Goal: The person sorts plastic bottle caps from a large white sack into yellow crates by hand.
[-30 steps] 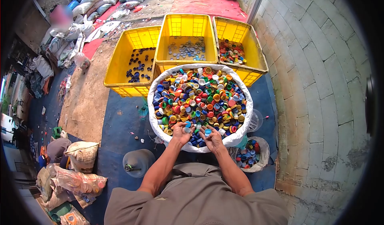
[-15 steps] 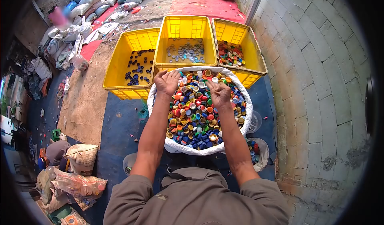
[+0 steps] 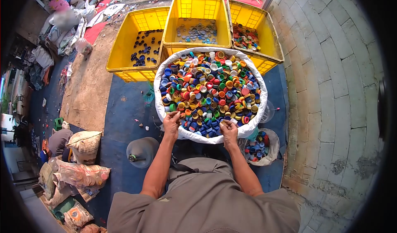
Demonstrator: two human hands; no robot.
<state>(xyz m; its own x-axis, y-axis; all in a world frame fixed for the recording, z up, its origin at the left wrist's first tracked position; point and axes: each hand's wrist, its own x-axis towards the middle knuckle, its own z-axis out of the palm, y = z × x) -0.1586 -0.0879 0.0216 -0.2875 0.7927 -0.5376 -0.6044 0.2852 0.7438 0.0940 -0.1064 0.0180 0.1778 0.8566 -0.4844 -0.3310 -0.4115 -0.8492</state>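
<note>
A white sack [image 3: 252, 129] with its rim rolled outward is filled with bottle caps [image 3: 211, 92] of many colours. My left hand [image 3: 171, 124] is at the sack's near left edge, its fingers curled together beside the caps. At the near right edge, my right hand [image 3: 229, 132] has thumb and fingers pinched over the blue caps. Whatever either hand may hold is too small or hidden to make out. Behind the sack stand three yellow crates: the left crate [image 3: 118, 59] contains dark blue caps, the middle crate [image 3: 196, 7] pale ones, the right crate [image 3: 269, 46] mixed colours.
A smaller sack of caps [image 3: 257, 147] stands at the right, near a block wall [image 3: 326, 92]. Beside my left forearm lies a clear plastic jug [image 3: 142, 152]. Stuffed bags [image 3: 84, 146] fill the lower left, with more sacks at the far left. Blue sheeting [image 3: 128, 109] covers the floor.
Both hands have drawn back from the far side of the cap heap to the sack's near edge, and their fingers have closed. The view has shifted, showing the crates higher.
</note>
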